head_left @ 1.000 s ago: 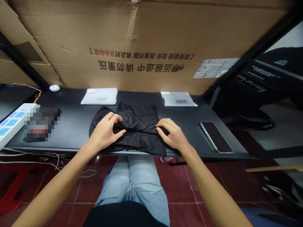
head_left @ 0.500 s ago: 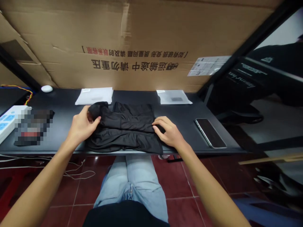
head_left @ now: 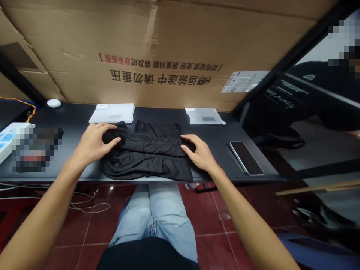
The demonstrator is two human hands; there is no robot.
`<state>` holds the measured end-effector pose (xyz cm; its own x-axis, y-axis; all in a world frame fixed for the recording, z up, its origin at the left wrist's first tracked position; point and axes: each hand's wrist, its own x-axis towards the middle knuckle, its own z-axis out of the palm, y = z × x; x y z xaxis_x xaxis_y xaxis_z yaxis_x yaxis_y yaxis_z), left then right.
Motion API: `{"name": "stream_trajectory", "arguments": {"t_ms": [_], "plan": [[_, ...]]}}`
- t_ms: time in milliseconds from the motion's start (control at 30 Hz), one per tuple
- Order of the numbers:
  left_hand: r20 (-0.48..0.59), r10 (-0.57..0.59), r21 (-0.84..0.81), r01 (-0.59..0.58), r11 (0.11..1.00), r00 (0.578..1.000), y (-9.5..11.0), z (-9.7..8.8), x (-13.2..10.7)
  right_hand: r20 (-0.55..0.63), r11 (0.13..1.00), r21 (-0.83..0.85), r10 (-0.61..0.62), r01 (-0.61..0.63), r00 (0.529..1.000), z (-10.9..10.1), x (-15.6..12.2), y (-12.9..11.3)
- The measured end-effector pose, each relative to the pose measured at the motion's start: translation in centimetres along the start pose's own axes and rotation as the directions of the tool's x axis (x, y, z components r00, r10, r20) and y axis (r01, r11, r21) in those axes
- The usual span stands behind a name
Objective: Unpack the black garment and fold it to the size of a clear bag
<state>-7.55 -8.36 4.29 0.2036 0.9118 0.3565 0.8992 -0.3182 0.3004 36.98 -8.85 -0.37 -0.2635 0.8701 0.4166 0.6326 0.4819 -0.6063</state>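
A black garment (head_left: 146,144), folded into lengthwise layers, lies wrinkled near the desk's front edge. My left hand (head_left: 95,142) curls around its bunched left end, thumb on the near side and fingers on the far side. At the opposite end, my right hand (head_left: 198,152) takes the garment's right edge between thumb and fingertips. Its exact kind cannot be made out while it is folded.
Two flat white packets, a left packet (head_left: 112,113) and a right packet (head_left: 204,116), lie behind the garment. A phone (head_left: 246,158) is on the right. A power strip (head_left: 14,138) stands left. A large cardboard sheet (head_left: 168,37) rises behind. A person in black (head_left: 317,86) is at right.
The garment's raised left end has been pressed lower and flatter under my left hand. My right hand stays at the right edge. The view has shifted slightly.
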Motion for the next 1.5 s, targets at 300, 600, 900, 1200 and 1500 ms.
{"name": "stream_trajectory", "arguments": {"t_ms": [300,600,900,1200,1500], "plan": [[-0.050,-0.079,-0.013,0.079,0.997,0.996,-0.8,1.3,-0.1,-0.022,0.991,0.087,0.101,-0.098,0.995,0.5,1.1,0.9],[-0.179,-0.009,-0.125,-0.013,0.992,0.984,-1.2,-1.0,-3.7,-0.043,0.961,0.276,0.008,0.004,0.999,-1.5,-0.7,-0.6],[0.074,0.167,-0.227,-0.147,0.963,0.983,-3.3,-2.7,-8.2,0.038,0.953,0.218,-0.224,0.211,0.974,-2.9,-7.1,-3.5],[0.152,0.138,-0.225,-0.101,0.969,0.979,-3.9,-2.5,-9.6,0.028,0.926,0.161,-0.349,0.341,0.937,-2.0,-8.9,-2.9],[0.037,0.183,-0.151,-0.176,0.973,0.982,1.7,-2.8,-8.6,0.161,0.923,-0.115,-0.348,0.367,0.924,-1.4,-8.4,-4.6]]}}
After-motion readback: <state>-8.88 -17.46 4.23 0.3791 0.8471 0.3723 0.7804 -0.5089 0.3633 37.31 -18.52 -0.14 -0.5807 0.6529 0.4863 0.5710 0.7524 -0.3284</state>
